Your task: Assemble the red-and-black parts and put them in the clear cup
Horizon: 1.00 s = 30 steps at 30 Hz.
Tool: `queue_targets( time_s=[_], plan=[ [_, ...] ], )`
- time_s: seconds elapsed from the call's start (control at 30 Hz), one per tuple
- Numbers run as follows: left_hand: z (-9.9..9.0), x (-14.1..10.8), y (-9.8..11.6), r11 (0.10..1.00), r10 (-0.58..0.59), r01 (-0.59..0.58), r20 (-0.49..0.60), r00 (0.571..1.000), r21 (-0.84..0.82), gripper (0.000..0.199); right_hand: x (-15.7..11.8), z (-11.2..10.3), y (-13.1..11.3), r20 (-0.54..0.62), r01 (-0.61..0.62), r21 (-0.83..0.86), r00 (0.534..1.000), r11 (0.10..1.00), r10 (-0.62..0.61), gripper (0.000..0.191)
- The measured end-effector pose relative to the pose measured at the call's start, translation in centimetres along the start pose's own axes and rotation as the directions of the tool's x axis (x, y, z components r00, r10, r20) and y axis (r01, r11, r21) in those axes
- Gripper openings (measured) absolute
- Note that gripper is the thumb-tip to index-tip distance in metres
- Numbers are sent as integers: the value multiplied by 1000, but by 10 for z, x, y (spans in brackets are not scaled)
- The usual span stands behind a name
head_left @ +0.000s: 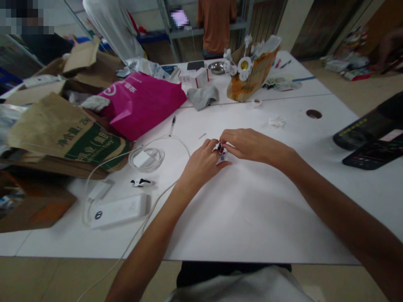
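Both hands meet over the white table (pixel 252 197) around a small black, red and silvery object (pixel 221 149), mostly hidden by fingers, so its kind is unclear. My left hand (pixel 204 158) closes on it from the left, thumb stretched out below. From the right, my right hand (pixel 244 142) pinches at the same object with its fingertips. Just beyond the left fingers lies a thin grey sliver (pixel 202 136). A black-and-white clip-like thing (pixel 141 183) rests on the table left of my left forearm.
A power bank (pixel 121 211), a coiled white cable (pixel 157 161) and a pen (pixel 172 125) lie leftward. Behind them are a magenta bag (pixel 141 100) and cardboard boxes (pixel 28 201). A black bottle (pixel 362 126) and phone (pixel 371 153) are right. People stand beyond the table.
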State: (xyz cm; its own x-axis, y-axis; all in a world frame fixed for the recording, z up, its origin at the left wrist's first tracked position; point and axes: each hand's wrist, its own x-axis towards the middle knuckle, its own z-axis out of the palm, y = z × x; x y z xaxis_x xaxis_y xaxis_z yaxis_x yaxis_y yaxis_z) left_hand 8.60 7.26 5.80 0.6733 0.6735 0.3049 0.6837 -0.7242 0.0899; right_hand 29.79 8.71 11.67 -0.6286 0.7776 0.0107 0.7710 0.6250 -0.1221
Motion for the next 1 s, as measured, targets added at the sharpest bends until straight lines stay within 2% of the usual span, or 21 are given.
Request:
queue_targets(
  time_s=[0.17,0.37,0.77,1.0],
  plan=[
    [3,3,-2,997,-56,60,69,996,-54,27,-3,-12,-10,56,-36,-51,998,998,39,22],
    [6,3,-4,980,-59,71,68,996,-184,19,-5,-17,-14,86,-42,-59,995,997,48,23],
    [19,0,-3,934,-127,119,-1,992,-338,11,-6,-7,10,27,36,155,999,987,-41,15],
    [21,-2,-1,928,-154,146,5,988,-343,18,-6,-6,16,21,33,231,999,972,-39,16]
  ],
)
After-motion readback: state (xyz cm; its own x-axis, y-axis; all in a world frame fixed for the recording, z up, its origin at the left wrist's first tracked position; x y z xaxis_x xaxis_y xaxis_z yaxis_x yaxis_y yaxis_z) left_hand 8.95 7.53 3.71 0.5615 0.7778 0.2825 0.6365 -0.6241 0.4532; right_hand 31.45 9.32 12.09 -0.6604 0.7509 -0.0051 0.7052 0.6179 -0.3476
